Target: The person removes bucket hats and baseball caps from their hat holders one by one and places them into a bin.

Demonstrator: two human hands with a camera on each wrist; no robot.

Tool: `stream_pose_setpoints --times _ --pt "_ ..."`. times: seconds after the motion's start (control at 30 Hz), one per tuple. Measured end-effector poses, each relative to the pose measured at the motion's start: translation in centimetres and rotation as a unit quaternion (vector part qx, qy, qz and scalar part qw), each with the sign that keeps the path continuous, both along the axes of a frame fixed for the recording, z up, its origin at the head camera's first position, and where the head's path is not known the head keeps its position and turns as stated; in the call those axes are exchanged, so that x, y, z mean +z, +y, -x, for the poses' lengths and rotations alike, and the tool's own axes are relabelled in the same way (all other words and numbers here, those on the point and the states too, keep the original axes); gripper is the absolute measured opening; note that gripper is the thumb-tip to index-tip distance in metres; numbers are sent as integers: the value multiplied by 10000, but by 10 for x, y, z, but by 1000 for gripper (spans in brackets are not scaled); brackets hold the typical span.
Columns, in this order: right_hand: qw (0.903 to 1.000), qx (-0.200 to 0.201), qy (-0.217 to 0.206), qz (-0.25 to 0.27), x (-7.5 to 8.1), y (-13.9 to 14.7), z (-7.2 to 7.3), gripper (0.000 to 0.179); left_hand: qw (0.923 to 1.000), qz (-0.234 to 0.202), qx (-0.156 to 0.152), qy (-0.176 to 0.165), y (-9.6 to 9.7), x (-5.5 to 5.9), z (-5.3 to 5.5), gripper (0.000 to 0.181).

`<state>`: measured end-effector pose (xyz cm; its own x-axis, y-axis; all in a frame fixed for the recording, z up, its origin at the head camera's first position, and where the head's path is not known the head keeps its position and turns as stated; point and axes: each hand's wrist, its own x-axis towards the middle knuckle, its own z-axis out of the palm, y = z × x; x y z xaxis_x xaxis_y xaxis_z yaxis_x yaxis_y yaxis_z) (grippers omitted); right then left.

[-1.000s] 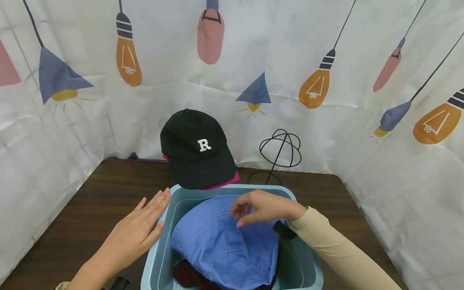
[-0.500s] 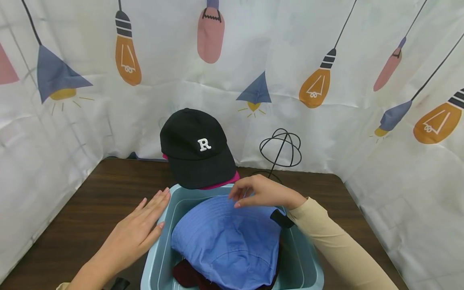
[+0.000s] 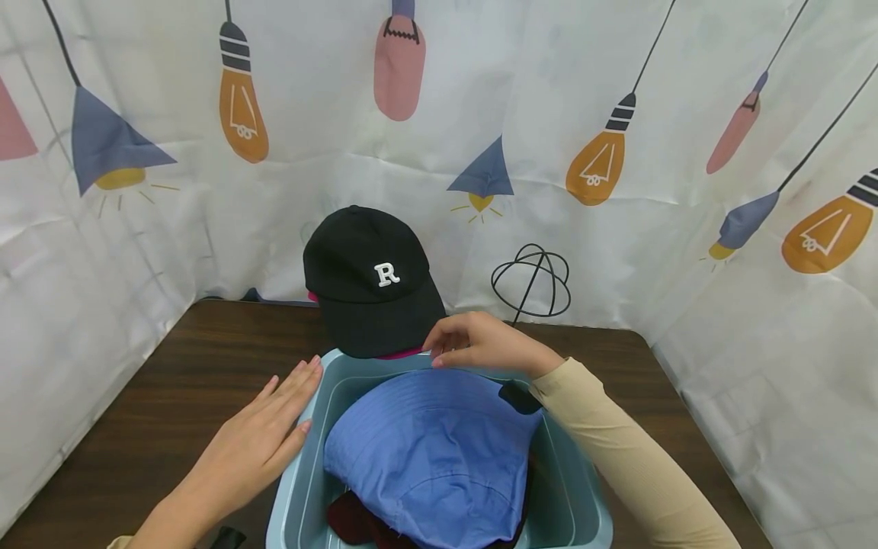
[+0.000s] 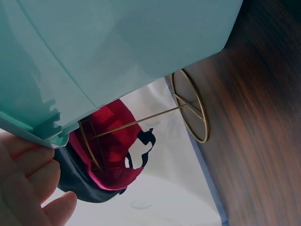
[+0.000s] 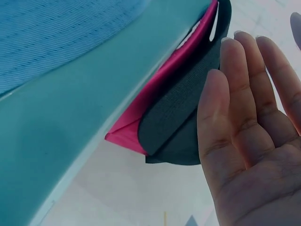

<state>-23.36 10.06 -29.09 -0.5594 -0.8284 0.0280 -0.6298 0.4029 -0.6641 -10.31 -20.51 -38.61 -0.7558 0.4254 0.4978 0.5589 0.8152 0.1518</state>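
Note:
A black cap with a white letter R sits over a pink cap, on a thin wire stand behind the blue bin. My left hand lies with straight fingers along the bin's left rim, its fingertips at the corner. Above the bin's back rim, my right hand reaches toward the brim with loosely bent fingers. In the right wrist view those fingers stand beside the black brim, holding nothing; contact cannot be told. Inside the bin lies a blue bucket hat over dark red fabric.
A second, bare wire hat stand rises behind the bin's right back corner, near my right wrist. Brown wooden tabletop extends on both sides of the bin. A white curtain printed with lamps closes off the back and sides.
My right hand has moved from over the blue bucket hat, back and up past the bin's rear rim, to the black cap's brim. The left hand has stayed put.

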Motion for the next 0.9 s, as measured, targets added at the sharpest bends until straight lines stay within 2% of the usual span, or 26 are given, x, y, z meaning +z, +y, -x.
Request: stream_pose_setpoints --times 0.3,0.53,0.7,0.9 --pt "9992 -234 230 226 2 -6 8 19 9998 -42 -104 142 1 0 1 60" --pt "9963 -647 312 469 2 -12 15 19 10000 -46 -13 21 1 1 -1 61" --pt "9928 -916 405 654 3 -19 22 18 9999 -73 -33 73 0 0 0 62" --pt "9894 -1095 525 797 6 -28 29 21 9999 -80 -32 57 1 -1 0 62"
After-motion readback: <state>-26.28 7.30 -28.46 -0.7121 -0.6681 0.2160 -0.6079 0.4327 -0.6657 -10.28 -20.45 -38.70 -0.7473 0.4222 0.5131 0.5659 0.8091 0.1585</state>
